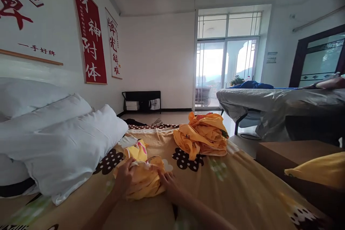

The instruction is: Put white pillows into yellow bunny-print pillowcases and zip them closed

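Pressed both hands on yellow cloth (144, 181) on bed (221, 187): left hand (124, 176) clamped at 9 o'clock edge, right hand (168, 183) flat, fingers apart, at 3 o'clock.

- A small crumpled yellow-orange cotton cloth (144, 179), soft and bunched into a loose mound, with a patch of pink, white and pale yellow print at its upper edge.
- It lies on the tan patterned bedsheet with dark brown flower shapes (231, 187), just right of the nearest white pillow (72, 147) and near the sheet's front edge.
- The left hand (124, 176) rests on the cloth's left side, fingers curled over its top fold.
- The right hand (168, 184) touches its right edge, fingers pressed against the fabric.
- The cloth is unfolded and creased, its folds sagging downward.
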Tool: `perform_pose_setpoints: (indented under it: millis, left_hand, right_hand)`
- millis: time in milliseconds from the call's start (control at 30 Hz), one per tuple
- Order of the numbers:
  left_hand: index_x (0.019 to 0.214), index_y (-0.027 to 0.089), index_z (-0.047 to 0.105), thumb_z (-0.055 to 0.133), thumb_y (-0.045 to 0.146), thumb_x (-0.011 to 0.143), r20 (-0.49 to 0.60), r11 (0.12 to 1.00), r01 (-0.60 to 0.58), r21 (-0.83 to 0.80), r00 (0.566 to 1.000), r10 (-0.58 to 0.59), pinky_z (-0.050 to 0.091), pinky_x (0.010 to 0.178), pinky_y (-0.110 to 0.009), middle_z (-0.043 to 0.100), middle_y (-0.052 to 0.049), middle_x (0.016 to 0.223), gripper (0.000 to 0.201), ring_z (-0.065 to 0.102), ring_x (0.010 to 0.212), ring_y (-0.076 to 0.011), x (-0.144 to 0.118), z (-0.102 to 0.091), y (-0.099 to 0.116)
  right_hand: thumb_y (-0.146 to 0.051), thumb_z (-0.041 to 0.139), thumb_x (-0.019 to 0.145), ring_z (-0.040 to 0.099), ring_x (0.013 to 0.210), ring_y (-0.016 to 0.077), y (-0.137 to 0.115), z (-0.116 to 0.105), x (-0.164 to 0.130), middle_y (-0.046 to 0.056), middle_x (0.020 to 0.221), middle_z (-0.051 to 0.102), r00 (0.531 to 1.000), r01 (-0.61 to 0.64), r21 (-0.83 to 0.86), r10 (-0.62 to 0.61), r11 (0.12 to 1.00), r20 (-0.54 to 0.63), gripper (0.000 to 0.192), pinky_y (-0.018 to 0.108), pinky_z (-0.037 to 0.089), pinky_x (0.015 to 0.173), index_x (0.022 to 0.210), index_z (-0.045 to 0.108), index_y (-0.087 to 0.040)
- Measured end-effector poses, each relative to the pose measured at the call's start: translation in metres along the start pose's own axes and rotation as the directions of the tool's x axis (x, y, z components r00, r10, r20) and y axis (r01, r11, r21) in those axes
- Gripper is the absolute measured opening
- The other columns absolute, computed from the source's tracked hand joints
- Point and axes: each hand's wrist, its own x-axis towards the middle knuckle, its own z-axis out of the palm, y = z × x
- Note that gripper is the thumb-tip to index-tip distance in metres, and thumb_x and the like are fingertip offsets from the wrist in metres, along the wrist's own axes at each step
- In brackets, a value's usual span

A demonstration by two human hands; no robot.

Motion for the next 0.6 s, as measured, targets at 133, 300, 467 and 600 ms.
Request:
perform_pose_setpoints:
  millis: [133,300,467,600]
  left_hand:
    - [0.080,0.020,0.062,0.050,0.040,0.068,-0.135,0.994,0.026,-0.108,0.990,-0.041,0.048,0.066,-0.025,0.070,-0.002,0.077,0.026,0.063,0.074,-0.0202,0.031,-0.046,0.025]
    - [0.075,0.018,0.062,0.055,0.041,0.063,-0.218,0.971,0.065,-0.229,0.969,-0.116,0.045,0.058,-0.023,0.067,-0.001,0.071,0.026,0.059,0.067,-0.0182,0.059,-0.068,0.015]
    - [0.072,0.018,0.060,0.051,0.048,0.065,-0.221,0.978,0.005,-0.208,0.974,-0.051,0.046,0.065,-0.026,0.065,-0.003,0.073,0.032,0.058,0.071,-0.0193,0.080,-0.034,0.011]
    - [0.075,0.019,0.059,0.047,0.054,0.069,-0.164,0.986,-0.005,-0.167,0.986,-0.023,0.045,0.069,-0.026,0.063,-0.002,0.075,0.037,0.057,0.075,-0.0186,0.081,0.008,-0.002]
  right_hand:
    - [-0.003,0.038,0.077,0.060,0.089,0.0211,0.017,-0.027,-0.016,0.009,0.102,0.065,0.964,0.115,-0.241,-0.167,0.964,-0.208,0.076,0.032,0.050,0.076,0.150,0.028,-0.023]
    - [0.002,0.035,0.077,0.055,0.083,0.0201,0.050,-0.104,-0.031,0.007,0.091,0.061,0.693,-0.175,-0.403,-0.178,0.898,-0.699,0.070,0.033,0.045,0.077,0.142,0.042,-0.022]
    - [0.000,0.043,0.075,0.053,0.092,0.0246,0.080,-0.175,-0.016,0.009,0.093,0.062,0.749,-0.352,-0.428,-0.024,0.832,-0.662,0.043,0.036,0.040,0.082,0.102,0.070,-0.020]
    - [-0.006,0.045,0.075,0.052,0.101,0.0250,0.109,-0.192,-0.002,0.010,0.103,0.063,0.694,-0.538,-0.168,0.321,0.826,-0.645,0.036,0.034,0.038,0.085,0.098,0.070,-0.019]
